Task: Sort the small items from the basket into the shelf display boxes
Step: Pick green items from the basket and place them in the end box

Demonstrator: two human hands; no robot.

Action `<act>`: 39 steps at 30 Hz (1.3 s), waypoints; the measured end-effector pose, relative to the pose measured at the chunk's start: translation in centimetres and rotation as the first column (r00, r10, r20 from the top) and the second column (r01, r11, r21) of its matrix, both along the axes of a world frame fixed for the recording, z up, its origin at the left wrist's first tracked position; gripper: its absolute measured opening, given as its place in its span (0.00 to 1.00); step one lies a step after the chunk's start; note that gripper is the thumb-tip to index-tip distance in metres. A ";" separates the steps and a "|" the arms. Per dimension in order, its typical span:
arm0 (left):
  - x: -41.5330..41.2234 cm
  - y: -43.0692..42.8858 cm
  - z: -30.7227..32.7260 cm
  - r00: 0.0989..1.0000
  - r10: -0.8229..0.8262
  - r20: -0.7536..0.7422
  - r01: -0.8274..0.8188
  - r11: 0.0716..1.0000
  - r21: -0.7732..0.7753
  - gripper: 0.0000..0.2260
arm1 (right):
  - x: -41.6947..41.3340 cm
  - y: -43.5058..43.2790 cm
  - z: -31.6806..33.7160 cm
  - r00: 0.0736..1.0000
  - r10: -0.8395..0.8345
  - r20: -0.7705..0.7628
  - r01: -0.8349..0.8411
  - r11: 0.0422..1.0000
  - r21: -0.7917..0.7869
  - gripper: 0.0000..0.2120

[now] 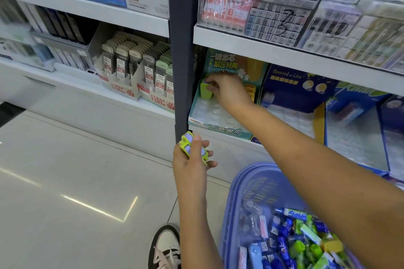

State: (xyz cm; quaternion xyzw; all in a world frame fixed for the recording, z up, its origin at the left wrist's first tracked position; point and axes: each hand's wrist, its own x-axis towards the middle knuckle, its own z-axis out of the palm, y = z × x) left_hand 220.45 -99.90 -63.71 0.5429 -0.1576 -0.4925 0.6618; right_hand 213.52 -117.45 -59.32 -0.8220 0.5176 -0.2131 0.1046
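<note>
From the head camera, the right hand (227,91) reaches into the teal display box (209,125) at the left end of the lower shelf (218,137). Its fingers are curled and pinch a green item (205,92) standing at the box's back left corner. The left hand (190,160) hangs in front of the dark shelf post (182,50), thumb and curled fingers gripping a few green-and-lilac items (188,142) stacked together. The purple basket (244,185) sits below the shelf edge, with mixed small items (295,240) piled inside.
</note>
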 end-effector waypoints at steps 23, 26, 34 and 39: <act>-1.3 0.9 1.3 0.900 0.092 0.427 -0.044 0.992 -0.122 0.17 | -4.2 10.8 3.3 0.834 0.010 0.552 -0.380 0.735 0.561 0.11; -1.5 0.8 1.3 0.913 0.055 0.403 -0.003 0.992 -0.128 0.12 | -4.8 10.6 3.7 0.879 0.062 0.472 -0.334 0.787 0.519 0.13; -0.1 1.3 1.7 0.951 -0.290 -0.109 0.247 0.922 -0.298 0.12 | -5.9 8.6 6.0 0.837 0.316 0.447 -0.542 0.590 0.598 0.17; -0.3 0.8 1.7 0.955 -0.231 -0.187 0.185 0.955 -0.233 0.15 | -5.5 6.6 5.3 0.837 0.256 0.483 -0.514 0.670 0.536 0.13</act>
